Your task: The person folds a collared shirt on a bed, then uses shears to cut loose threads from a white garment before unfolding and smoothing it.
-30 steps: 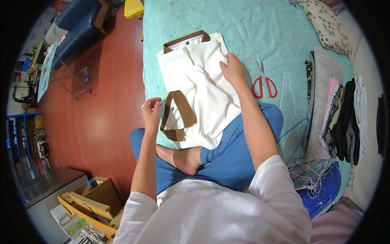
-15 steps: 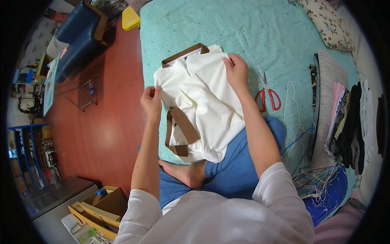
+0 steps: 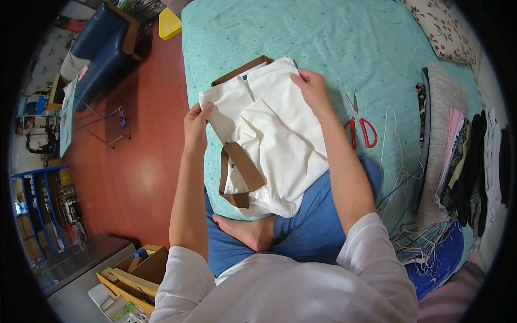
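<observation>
A white garment (image 3: 285, 129) with brown bands lies partly folded on the bed in front of my crossed legs. My left hand (image 3: 196, 123) pinches its far left corner between thumb and fingers. At the far right corner my right hand (image 3: 311, 90) grips the cloth in the same way, so the top edge is stretched between both hands. One brown band (image 3: 240, 71) shows behind that edge. A second brown band (image 3: 245, 167) forms a loop on the near left of the garment. Red-handled scissors (image 3: 360, 126) lie partly open to the right of my right forearm.
The bed (image 3: 334, 37) has a turquoise patterned sheet. On the right are white wire hangers (image 3: 392, 124), a tangled heap of hangers (image 3: 425, 242) and a row of folded clothes (image 3: 463, 156). A patterned pillow (image 3: 441, 29) sits far right. Left is the wooden floor (image 3: 129, 161).
My left hand has shifted slightly up with its corner of the cloth. The garment's far edge is lifted and pulled straighter, hiding more of the far brown band.
</observation>
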### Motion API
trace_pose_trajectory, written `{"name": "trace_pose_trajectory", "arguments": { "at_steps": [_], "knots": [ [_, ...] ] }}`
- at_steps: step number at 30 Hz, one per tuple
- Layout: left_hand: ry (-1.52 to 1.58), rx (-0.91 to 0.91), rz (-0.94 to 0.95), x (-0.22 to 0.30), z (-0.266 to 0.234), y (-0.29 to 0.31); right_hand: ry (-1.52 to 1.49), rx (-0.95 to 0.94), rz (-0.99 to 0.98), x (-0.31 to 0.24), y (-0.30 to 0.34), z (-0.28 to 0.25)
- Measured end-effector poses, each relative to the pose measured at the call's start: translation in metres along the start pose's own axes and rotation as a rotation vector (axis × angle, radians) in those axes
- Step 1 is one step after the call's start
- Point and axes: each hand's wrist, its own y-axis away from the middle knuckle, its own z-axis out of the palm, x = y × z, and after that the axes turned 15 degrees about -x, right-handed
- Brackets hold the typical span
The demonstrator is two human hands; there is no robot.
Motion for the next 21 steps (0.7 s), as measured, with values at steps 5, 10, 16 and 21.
{"name": "trace_pose_trajectory", "arguments": {
  "at_steps": [5, 10, 16, 21],
  "knots": [
    [0.042, 0.035, 0.161, 0.016, 0.006, 0.003, -0.192, 0.060, -0.178, -0.019, -0.002, 0.000],
    [-0.339, 0.111, 0.011, -0.013, 0.003, 0.000, 0.239, 0.158, -0.088, 0.028, -0.003, -0.001],
    [-0.550, 0.177, 0.028, -0.056, -0.006, 0.081, 0.608, 0.232, -0.143, 0.010, 0.013, 0.001],
    [-0.379, 0.001, -0.170, -0.089, -0.021, 0.159, 0.081, -0.510, -0.041, -0.019, 0.049, 0.043]
  ]
}}
